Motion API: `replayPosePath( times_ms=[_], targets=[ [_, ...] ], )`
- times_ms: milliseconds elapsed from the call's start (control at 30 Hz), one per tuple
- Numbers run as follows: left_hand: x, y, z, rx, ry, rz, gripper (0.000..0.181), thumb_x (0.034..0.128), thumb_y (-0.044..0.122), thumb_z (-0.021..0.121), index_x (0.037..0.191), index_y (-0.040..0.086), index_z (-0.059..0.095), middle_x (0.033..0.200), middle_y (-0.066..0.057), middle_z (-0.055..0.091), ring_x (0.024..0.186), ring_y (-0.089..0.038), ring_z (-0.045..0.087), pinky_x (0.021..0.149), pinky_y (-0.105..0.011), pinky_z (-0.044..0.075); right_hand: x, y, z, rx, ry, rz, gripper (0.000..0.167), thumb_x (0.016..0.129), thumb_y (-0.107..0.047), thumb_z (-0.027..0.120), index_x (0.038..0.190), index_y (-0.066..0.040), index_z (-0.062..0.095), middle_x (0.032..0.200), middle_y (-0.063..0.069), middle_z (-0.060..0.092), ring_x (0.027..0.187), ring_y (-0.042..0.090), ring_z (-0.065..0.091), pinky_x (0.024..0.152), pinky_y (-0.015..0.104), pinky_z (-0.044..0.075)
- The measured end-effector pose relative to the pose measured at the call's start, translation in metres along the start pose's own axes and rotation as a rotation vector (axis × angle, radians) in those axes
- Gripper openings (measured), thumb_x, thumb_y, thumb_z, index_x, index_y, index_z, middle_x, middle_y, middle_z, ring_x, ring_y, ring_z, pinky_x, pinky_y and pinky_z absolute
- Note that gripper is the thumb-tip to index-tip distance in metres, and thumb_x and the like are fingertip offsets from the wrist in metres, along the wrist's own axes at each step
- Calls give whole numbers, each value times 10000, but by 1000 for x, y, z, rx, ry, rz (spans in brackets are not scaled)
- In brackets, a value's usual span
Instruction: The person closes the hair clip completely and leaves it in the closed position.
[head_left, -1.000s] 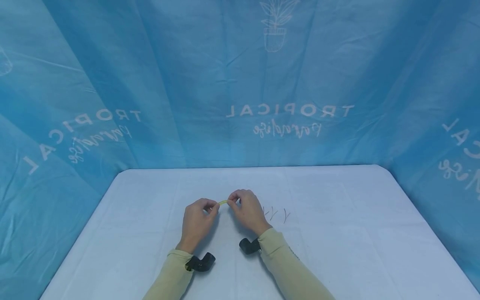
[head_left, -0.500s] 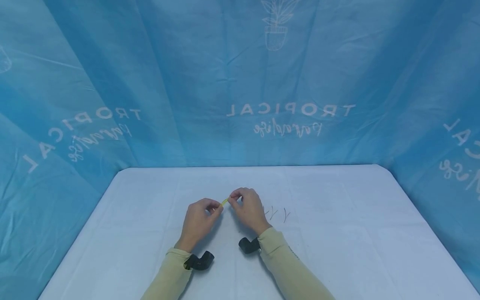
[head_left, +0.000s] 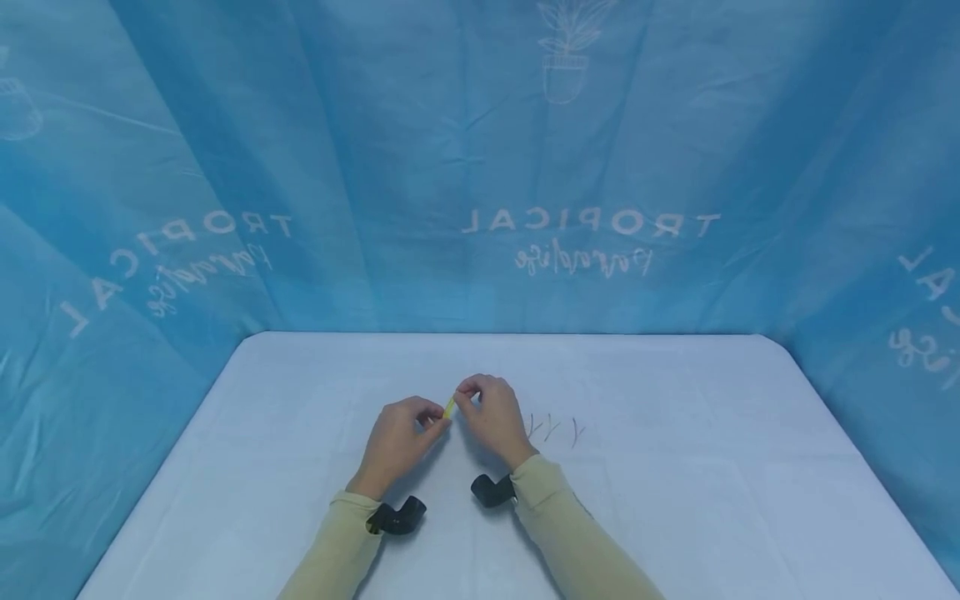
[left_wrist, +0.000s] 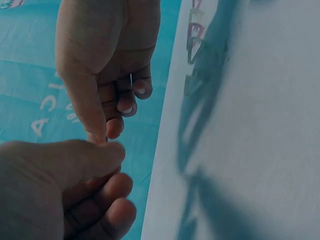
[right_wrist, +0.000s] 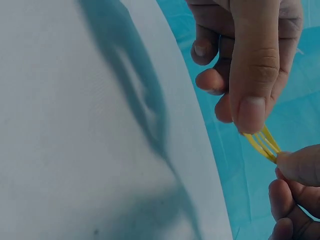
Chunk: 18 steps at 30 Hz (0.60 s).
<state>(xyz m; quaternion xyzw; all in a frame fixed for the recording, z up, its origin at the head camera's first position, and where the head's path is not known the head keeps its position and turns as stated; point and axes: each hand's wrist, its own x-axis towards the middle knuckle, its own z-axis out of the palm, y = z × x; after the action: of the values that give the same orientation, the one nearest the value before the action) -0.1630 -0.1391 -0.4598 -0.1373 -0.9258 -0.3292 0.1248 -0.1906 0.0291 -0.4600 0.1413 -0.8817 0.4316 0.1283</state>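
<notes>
A slim yellow hair snap clip (head_left: 449, 408) is held above the table between both hands. My left hand (head_left: 400, 442) pinches its lower end with thumb and fingers. Its upper end sits in the thumb and fingertips of my right hand (head_left: 495, 421). In the right wrist view the clip (right_wrist: 271, 140) shows narrow strands with slits, and the fingertips cover both of its ends. In the left wrist view the fingers hide the clip. Right of my right hand lie several thin Y-shaped clips (head_left: 576, 432) in a row; the wrist covers part of the row.
A white-covered table (head_left: 675, 517) lies under both hands. Blue printed curtains (head_left: 420, 167) hang behind it and at its sides. A black wrist camera (head_left: 399, 515) sits below each wrist, by the light sleeves (head_left: 333, 550).
The yellow clip has turned from nearly level to a steep tilt. My left fingertips have shifted slightly right and down. My right hand has barely moved, and the head view has shifted a little.
</notes>
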Motion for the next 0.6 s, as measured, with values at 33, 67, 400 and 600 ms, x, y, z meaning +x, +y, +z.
replayPosePath(
  times_ms=[33,67,400,600],
  targets=[
    [0,0,-1,7,-9,0,127,855,186,810,921,87,764,778,48,675,696,-94,582,677,-315,495,0,-1,1,-2,-3,2,43,909,-108,697,910,-77,725,823,3,668,811,199,578,753,346,466],
    [0,-1,-2,9,-19,-2,132,855,192,812,924,91,763,788,47,680,703,-92,585,684,-317,497,1,-2,1,-5,-8,7,41,910,-107,694,908,-81,725,821,-3,666,808,190,574,749,341,464],
    [3,-8,-10,115,-129,16,153,831,206,831,930,110,763,823,45,694,716,-85,592,696,-325,505,7,-10,6,-11,-101,53,68,921,-111,681,925,-56,721,815,13,685,643,102,540,629,259,451],
    [2,-15,-12,133,-144,37,149,815,216,843,895,128,753,804,63,682,700,-79,584,683,-318,499,10,-12,11,-23,-168,82,77,931,-117,667,938,-58,716,861,36,705,770,174,643,710,298,505]
  ],
)
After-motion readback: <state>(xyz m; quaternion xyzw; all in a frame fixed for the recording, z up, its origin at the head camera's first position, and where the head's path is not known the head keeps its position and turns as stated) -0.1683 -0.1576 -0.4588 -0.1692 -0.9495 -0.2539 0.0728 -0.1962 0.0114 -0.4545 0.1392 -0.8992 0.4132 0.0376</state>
